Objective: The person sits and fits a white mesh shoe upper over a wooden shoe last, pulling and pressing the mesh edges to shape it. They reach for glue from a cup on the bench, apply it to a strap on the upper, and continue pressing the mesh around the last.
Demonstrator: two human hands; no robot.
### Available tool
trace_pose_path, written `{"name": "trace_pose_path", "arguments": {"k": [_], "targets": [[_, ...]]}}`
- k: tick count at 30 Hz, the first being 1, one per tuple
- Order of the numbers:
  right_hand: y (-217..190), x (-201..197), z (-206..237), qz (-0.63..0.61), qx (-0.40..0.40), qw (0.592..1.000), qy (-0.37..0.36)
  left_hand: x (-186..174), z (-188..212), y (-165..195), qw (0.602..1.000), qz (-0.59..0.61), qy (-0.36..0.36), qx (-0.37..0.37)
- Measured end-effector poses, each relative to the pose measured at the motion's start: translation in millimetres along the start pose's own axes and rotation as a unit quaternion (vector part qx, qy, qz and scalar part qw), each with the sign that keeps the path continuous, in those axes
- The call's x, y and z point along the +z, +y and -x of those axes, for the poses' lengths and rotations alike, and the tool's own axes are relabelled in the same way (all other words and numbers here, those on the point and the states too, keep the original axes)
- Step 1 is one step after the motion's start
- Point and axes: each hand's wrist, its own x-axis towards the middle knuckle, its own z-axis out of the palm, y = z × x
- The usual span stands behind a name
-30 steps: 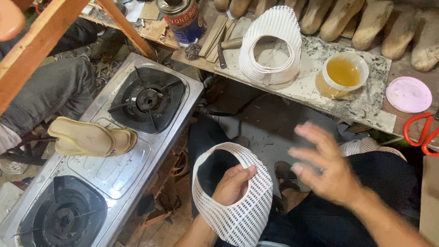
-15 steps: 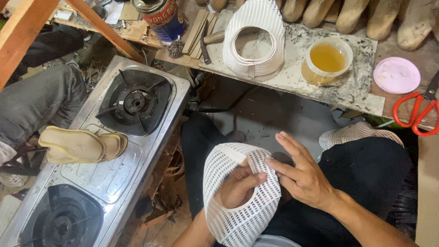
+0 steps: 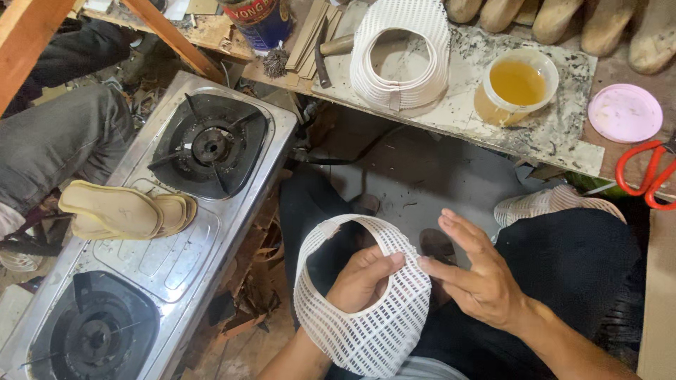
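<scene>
A white perforated shoe upper (image 3: pixel 380 327), bent into a loop, lies over my lap. My left hand (image 3: pixel 360 280) is inside the loop, fingers curled against its mesh and holding it. My right hand (image 3: pixel 475 271) is spread flat beside it, its fingertips touching the loop's right edge. A stack of similar white uppers (image 3: pixel 401 53) stands on the stone slab (image 3: pixel 556 134) ahead, next to a cup of yellow glue (image 3: pixel 517 81).
A two-burner steel gas stove (image 3: pixel 176 232) stands at my left with tan insoles (image 3: pixel 123 211) lying on it. Red scissors (image 3: pixel 644 172) and a pink lid (image 3: pixel 624 112) lie at right. Another person's grey-trousered leg (image 3: pixel 56 141) is at far left. Wooden lasts line the back.
My right hand came down from a raised, open position onto the right edge of the mesh upper. My left hand stayed inside the loop. The view shifted slightly.
</scene>
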Motion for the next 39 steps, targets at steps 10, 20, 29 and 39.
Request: {"name": "trace_pose_path", "arguments": {"k": [10, 20, 29, 39], "targets": [[-6, 0, 8, 0.027, -0.007, 1.000, -0.004, 3, 0, 4, 0.999, 0.002, 0.023, 0.027], [-4, 3, -14, 0.122, -0.031, 0.992, -0.004, 8, -7, -2, 0.997, -0.033, 0.060, 0.037], [2, 5, -24, 0.168, -0.023, 0.985, 0.000, 8, 5, 1, 0.998, -0.047, 0.034, 0.017], [-9, 18, -3, -0.341, 0.444, 0.820, -0.121, 0, -7, 8, 0.991, -0.017, 0.064, 0.113]]}}
